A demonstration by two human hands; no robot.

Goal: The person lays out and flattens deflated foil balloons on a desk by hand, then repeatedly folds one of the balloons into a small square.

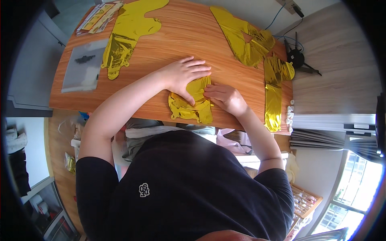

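Note:
A flat, uninflated gold foil balloon (202, 107) lies folded and creased near the front edge of the wooden table. My left hand (181, 78) rests flat across its upper left part, fingers spread and thumb stretched over the foil. At the right edge of the same balloon, my right hand (228, 99) has its fingers held close together and gripping the foil's border. Part of the balloon is hidden under both hands.
Other flat gold foil balloons lie at the back left (122, 38), back right (245, 38) and right edge (273, 96). A clear plastic sleeve (82, 72) and printed packets (98, 18) are on the left. A black router (296, 58) stands beyond the right side.

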